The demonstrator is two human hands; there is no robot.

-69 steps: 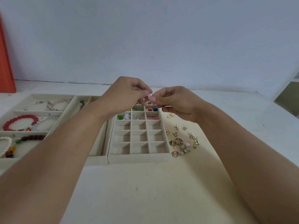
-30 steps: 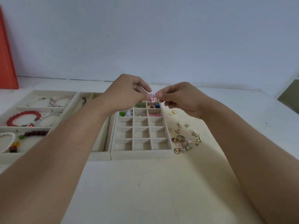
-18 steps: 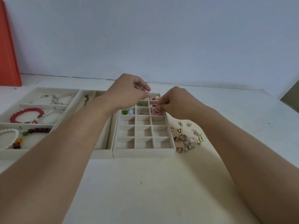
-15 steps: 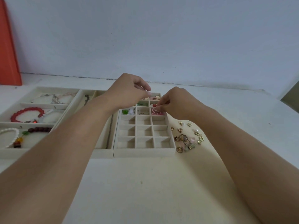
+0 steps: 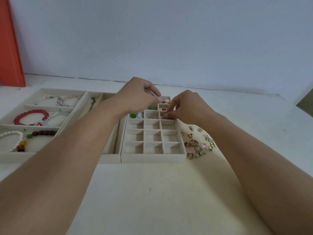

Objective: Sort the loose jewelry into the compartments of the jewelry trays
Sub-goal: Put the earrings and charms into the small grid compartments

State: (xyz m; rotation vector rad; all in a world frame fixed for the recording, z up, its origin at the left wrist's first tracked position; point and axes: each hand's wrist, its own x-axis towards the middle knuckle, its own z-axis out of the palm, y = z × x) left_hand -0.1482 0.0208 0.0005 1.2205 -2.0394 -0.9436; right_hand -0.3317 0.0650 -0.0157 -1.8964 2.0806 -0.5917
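A beige grid tray [image 5: 152,158] of small compartments lies at the centre; its far rows hold beads, among them a green one [image 5: 133,115] and a red one [image 5: 163,109]. My right hand [image 5: 188,107] reaches down into a far right compartment, its fingertips pinching a small pink earring [image 5: 166,117] there. My left hand [image 5: 138,97] hovers above the tray's far end, fingers curled, thumb and forefinger pinched on what looks like a tiny pale pink piece [image 5: 159,99]. Loose gold rings and earrings [image 5: 196,148] lie on the table right of the tray.
To the left is a bracelet tray [image 5: 17,157] with a red bracelet [image 5: 30,114] and a pearl one [image 5: 11,133]. A narrow tray [image 5: 110,156] with chains lies between the two. An orange panel [image 5: 10,48] leans on the wall at far left.
Both hands held a pink piece together above the tray. My right hand has since dropped into the far right compartment with a pink earring, while my left hand stayed raised.
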